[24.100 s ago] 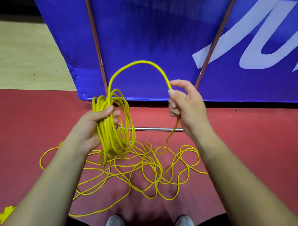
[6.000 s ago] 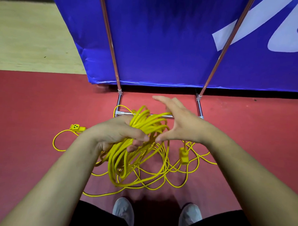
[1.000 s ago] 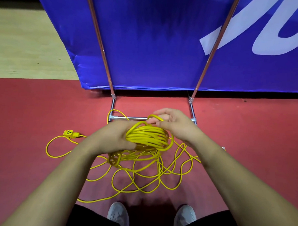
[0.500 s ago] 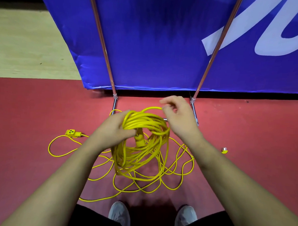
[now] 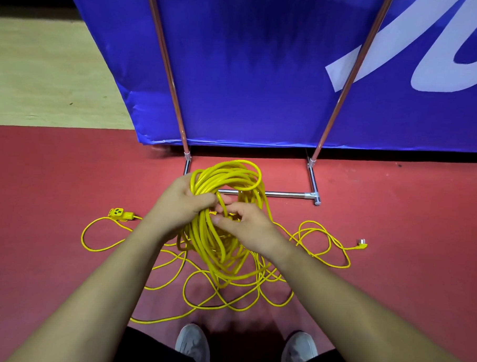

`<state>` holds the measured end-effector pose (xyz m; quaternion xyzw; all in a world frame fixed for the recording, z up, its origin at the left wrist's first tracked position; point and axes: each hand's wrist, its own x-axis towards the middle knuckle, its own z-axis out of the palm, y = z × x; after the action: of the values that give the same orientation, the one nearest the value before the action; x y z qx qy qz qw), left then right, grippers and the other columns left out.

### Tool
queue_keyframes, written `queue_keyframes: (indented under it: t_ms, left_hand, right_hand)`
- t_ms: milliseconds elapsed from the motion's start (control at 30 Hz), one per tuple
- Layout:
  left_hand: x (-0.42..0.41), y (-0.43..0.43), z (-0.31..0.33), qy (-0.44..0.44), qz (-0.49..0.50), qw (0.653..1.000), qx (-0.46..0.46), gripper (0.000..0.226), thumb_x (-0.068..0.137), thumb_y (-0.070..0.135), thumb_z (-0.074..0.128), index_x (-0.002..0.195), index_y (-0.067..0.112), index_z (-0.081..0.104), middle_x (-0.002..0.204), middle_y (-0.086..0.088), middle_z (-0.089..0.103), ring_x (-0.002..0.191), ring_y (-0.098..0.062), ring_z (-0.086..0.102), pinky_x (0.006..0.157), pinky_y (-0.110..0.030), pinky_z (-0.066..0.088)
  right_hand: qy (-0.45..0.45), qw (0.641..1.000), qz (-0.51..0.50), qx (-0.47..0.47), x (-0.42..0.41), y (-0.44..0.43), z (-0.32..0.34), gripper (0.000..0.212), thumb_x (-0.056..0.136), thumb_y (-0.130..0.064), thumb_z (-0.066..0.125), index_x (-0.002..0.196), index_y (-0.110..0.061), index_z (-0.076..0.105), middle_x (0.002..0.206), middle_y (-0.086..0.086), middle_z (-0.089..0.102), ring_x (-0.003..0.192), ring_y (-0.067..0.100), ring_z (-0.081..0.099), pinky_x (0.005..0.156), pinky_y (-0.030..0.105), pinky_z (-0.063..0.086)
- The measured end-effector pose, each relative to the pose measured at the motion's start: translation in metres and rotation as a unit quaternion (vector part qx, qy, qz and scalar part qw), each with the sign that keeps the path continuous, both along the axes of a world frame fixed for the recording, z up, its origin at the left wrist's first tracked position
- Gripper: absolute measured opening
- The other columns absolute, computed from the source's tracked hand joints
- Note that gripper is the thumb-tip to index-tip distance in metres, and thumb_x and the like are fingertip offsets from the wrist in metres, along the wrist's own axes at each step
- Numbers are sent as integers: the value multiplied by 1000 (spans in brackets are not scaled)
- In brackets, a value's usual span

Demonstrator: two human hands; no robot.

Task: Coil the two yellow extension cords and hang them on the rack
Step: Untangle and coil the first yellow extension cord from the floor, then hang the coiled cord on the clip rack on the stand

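A thick coil of yellow extension cord (image 5: 226,180) hangs from my left hand (image 5: 180,205), which grips the bundle near its top. My right hand (image 5: 246,225) reaches into the middle of the coil with its fingers closed on cord strands there. A second yellow cord (image 5: 235,293) lies in loose loops on the red floor below, with its socket end (image 5: 119,213) at the left and a plug (image 5: 362,243) at the right. The rack (image 5: 272,193) stands just behind, its metal uprights and base bar in view.
A blue banner (image 5: 250,72) hangs behind the rack's uprights. The red floor meets a pale wooden floor (image 5: 45,76) at the upper left. My two grey shoes (image 5: 194,346) stand at the bottom edge, just short of the loose loops.
My right hand came down from the top of the coil into its middle. The coil now hangs longer from my left hand, with its top loop standing free.
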<state>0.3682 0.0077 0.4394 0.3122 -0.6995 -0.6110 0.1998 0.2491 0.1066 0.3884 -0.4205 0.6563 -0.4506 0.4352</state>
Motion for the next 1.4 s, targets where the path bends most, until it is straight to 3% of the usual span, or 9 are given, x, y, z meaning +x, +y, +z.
queue_keyframes:
  t_ms: [167, 333, 600, 800, 967, 1100, 1200, 1300, 1400]
  left_hand:
    - [7, -22, -12, -114, 13, 984, -138, 28, 58, 25, 62, 83, 13, 61, 71, -2, 69, 57, -11, 58, 58, -32, 46]
    - [10, -27, -16, -239, -7, 930, -280, 38, 74, 21, 69, 103, 19, 45, 78, -6, 61, 71, -30, 56, 60, -34, 36]
    - [23, -22, 22, -157, -108, 943, -273, 47, 68, 15, 65, 110, 31, 54, 71, 9, 61, 59, -6, 55, 59, -24, 45]
    - [10, -19, 69, -77, -109, 974, -184, 48, 66, 10, 65, 111, 26, 63, 84, -10, 68, 67, -12, 60, 66, -29, 50]
    - [0, -18, 116, -44, -118, 980, -155, 46, 68, 8, 67, 112, 17, 63, 73, 2, 65, 63, -10, 55, 60, -22, 46]
    - [-2, -27, 162, -22, -117, 978, -169, 46, 67, 7, 69, 111, 18, 65, 83, -11, 68, 72, -13, 59, 67, -27, 50]
    - [0, -36, 193, -1, -102, 979, -175, 46, 67, 6, 69, 111, 18, 65, 77, -3, 66, 67, -15, 57, 63, -28, 48]
    - [-1, -45, 224, 19, -101, 975, -195, 44, 71, 1, 68, 111, 18, 65, 70, -3, 64, 61, -16, 56, 57, -27, 48]
    - [-3, -55, 257, -7, -112, 957, -269, 44, 77, -4, 68, 111, 23, 64, 73, -5, 67, 63, -14, 59, 61, -27, 50]
  right_hand:
    - [50, 998, -27, -33, -14, 7, 17, 36, 83, -33, 61, 73, 2, 65, 63, 10, 52, 59, 17, 40, 55, 31, 30]
    - [172, 984, -18, -39, -40, 13, 48, 15, 90, -14, 64, 79, -5, 70, 47, -15, 47, 48, 1, 39, 51, 16, 28]
    - [371, 919, -112, -73, -100, -10, 95, 12, 80, -33, 72, 88, -27, 78, 82, -3, 53, 85, 19, 54, 80, 32, 43]
    - [193, 977, -92, -12, -83, -21, 113, 21, 95, -22, 58, 86, -11, 73, 67, 9, 65, 63, 24, 66, 77, 52, 56]
    - [163, 982, 65, 64, -67, -16, 156, 90, 77, -81, 34, 126, -9, 59, 116, 7, 69, 98, 11, 61, 100, 39, 45]
    - [239, 958, 155, -30, -69, -10, 197, 83, 75, -53, 75, 143, -36, 29, 117, -3, 54, 105, 5, 54, 91, 22, 43]
    - [321, 931, 83, -152, -67, -19, 217, 70, 65, -43, 87, 122, -27, 49, 116, -3, 53, 106, 6, 52, 91, 20, 43]
    - [286, 939, 4, -190, -65, -29, 245, 36, 69, -31, 85, 93, -22, 60, 75, -6, 64, 66, 4, 54, 65, 25, 45]
    - [255, 941, 16, -219, -69, -37, 271, 30, 71, -20, 83, 94, -22, 64, 70, -4, 65, 61, 4, 52, 62, 25, 45]
